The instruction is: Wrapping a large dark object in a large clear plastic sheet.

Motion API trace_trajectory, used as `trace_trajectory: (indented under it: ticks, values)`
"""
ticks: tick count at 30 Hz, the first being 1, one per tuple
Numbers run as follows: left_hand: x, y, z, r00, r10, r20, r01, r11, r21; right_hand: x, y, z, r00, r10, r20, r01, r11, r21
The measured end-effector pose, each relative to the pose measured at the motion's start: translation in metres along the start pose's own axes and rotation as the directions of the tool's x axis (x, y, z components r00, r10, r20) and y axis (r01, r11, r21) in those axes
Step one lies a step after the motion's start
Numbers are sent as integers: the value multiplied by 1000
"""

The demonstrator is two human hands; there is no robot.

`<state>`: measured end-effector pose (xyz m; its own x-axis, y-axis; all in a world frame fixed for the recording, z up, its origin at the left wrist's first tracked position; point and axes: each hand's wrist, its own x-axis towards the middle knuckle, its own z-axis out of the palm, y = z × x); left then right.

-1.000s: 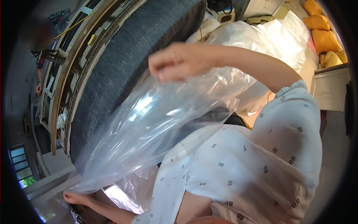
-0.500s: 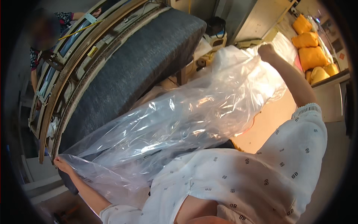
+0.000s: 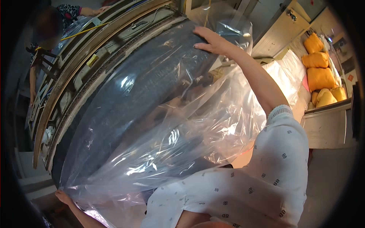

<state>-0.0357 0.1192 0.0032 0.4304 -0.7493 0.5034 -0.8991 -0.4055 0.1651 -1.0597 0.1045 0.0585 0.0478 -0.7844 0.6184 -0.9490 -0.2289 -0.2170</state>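
At left a bowed wooden frame (image 3: 49, 108) stands; the left hand (image 3: 63, 197) has its grip clamped on bunched, glossy clear film (image 3: 173, 138), draped creased over a dark curved panel (image 3: 71, 133). The right hand (image 3: 215, 42), fingers and thumb apart, is at its upper end. Plump orange bundles (image 3: 320, 78) are stacked beyond.

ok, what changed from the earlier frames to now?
The sheet spread up and left over the dark pad. The right hand went right, then back left to the pad's upper end, fist opened. Unchanged: the left hand gripping the sheet's lower-left end.
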Motion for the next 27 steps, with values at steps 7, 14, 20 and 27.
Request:
trace_trajectory:
  ticks: [7, 14, 20, 27]
  values:
    - [49, -90, -31, 989, -14, 145, -32, 950, 312, 36, 0, 38, 815, 323, 482, -314, 944, -102]
    - [19, 51, 39, 976, 68, -207, -95, 988, -120, 44, 51, 9, 631, 533, 564, -730, 654, 198]
    - [12, 69, 14, 933, -349, -89, 122, 538, -834, 100, -53, 48, 941, 171, 292, 18, 836, -548]
    - [4, 105, 9, 921, -389, -19, 108, 302, -947, 94, -399, 118, 629, -393, 670, -514, 436, 739]
